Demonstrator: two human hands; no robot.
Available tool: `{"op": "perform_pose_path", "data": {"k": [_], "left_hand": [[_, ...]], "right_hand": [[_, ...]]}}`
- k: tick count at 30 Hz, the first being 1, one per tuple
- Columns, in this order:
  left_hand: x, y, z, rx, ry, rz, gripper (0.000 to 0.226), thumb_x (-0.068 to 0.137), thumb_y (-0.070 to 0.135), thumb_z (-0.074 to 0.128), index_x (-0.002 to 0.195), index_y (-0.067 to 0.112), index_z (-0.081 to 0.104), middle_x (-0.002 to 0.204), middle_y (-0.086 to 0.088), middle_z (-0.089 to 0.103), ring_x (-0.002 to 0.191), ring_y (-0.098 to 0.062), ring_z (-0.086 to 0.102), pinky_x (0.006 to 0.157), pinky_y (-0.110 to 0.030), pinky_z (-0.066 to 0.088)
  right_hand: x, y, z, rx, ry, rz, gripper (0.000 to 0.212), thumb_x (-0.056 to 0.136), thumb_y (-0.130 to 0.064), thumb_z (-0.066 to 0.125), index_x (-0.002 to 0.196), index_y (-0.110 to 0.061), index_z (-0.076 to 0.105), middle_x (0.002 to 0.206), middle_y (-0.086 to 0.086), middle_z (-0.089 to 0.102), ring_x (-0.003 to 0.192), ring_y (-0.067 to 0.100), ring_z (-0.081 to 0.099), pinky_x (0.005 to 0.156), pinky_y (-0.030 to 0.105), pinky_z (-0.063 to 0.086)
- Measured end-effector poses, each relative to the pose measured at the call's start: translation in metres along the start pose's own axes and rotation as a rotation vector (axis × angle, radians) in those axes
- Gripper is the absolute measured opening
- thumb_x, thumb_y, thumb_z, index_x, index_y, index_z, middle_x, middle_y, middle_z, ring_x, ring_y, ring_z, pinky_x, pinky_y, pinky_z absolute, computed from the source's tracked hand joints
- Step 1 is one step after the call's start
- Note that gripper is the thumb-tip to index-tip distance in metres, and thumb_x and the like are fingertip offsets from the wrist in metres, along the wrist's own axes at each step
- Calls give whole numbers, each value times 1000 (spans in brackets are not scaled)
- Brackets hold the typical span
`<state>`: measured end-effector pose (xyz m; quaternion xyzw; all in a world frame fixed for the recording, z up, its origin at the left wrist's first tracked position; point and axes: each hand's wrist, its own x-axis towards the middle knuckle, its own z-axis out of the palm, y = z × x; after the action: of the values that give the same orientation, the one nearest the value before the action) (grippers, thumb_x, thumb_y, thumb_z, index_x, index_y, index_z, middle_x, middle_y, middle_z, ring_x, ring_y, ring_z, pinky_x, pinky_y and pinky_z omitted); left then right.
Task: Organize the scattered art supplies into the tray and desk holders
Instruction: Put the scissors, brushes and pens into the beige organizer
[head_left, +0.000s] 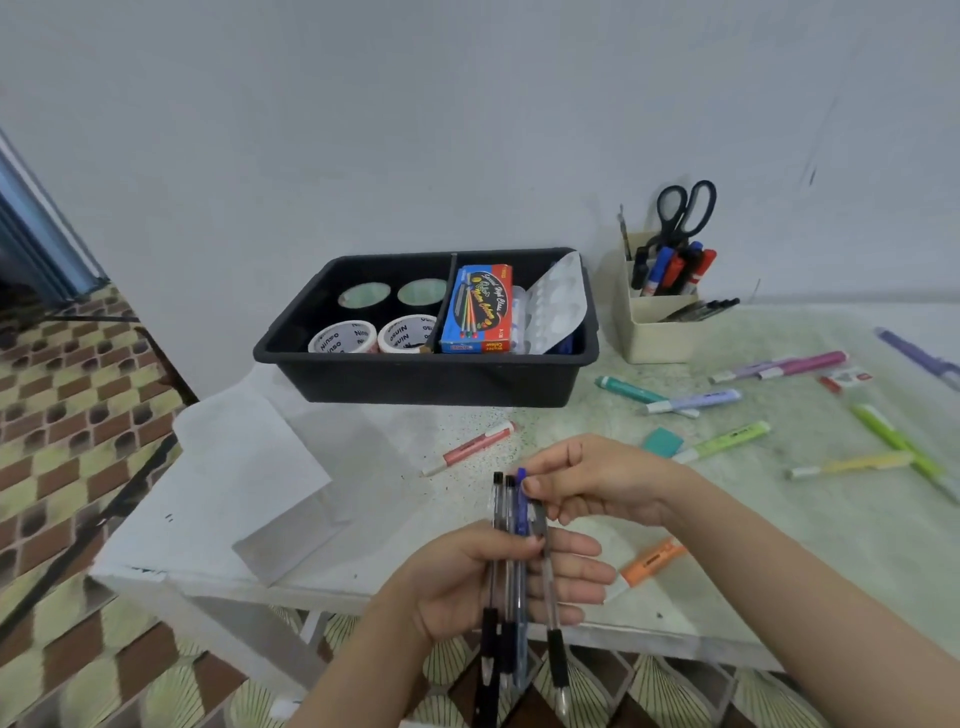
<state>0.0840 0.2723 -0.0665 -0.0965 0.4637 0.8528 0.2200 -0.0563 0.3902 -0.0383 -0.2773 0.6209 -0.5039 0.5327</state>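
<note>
My left hand holds a bundle of several ballpoint pens upright over the table's front edge, thumb across them. My right hand pinches the top of the blue pen in the bundle. The black tray at the back holds tape rolls, a colour pencil box and a white palette. A beige desk holder to its right holds scissors and markers. Highlighters lie scattered on the right: teal, lilac, pink, green, yellow, orange.
A salmon marker lies in front of the tray. White paper sheets cover the table's left side. A teal eraser and a small red-white eraser lie among the highlighters. The table's front edge runs just beyond my left wrist; tiled floor lies below.
</note>
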Motion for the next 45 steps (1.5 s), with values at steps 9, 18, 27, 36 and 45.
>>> {"op": "perform_pose_path", "data": {"k": [9, 18, 27, 36, 45], "left_hand": [[35, 10, 10, -29, -16, -35, 34, 85, 16, 48, 110, 7, 69, 113, -15, 67, 95, -22, 68, 76, -32, 55], [86, 35, 29, 17, -142, -188, 34, 85, 14, 46, 108, 4, 70, 108, -15, 69, 95, -23, 68, 82, -35, 54], [145, 75, 46, 87, -42, -60, 36, 83, 6, 59, 118, -1, 56, 115, -23, 64, 104, -32, 64, 87, -40, 54], [188, 146, 65, 550, 427, 509, 21, 85, 0, 60, 93, 17, 70, 87, 0, 74, 80, -10, 68, 73, -19, 54], [230, 203, 60, 849, 615, 735, 21, 76, 0, 73, 94, 12, 72, 84, 6, 72, 77, -1, 68, 73, -9, 50]], "right_hand": [[-13, 3, -29, 17, 165, -55, 27, 82, -2, 66, 108, 6, 66, 76, 4, 67, 53, 4, 55, 52, 14, 46], [-27, -7, -77, -56, 110, -26, 17, 86, -6, 63, 101, -8, 71, 71, 1, 65, 47, 3, 50, 48, 12, 43], [-42, -35, -143, -160, 226, -133, 5, 83, -6, 67, 81, -9, 71, 60, -1, 62, 47, 7, 50, 49, 15, 43], [-49, -98, -214, -268, 494, -325, 14, 78, -5, 70, 93, -7, 71, 59, -1, 66, 47, 7, 55, 49, 17, 48], [-37, -153, -241, -674, 703, -508, 14, 78, -7, 74, 88, -16, 72, 54, -13, 65, 44, 0, 56, 51, 12, 46]]}}
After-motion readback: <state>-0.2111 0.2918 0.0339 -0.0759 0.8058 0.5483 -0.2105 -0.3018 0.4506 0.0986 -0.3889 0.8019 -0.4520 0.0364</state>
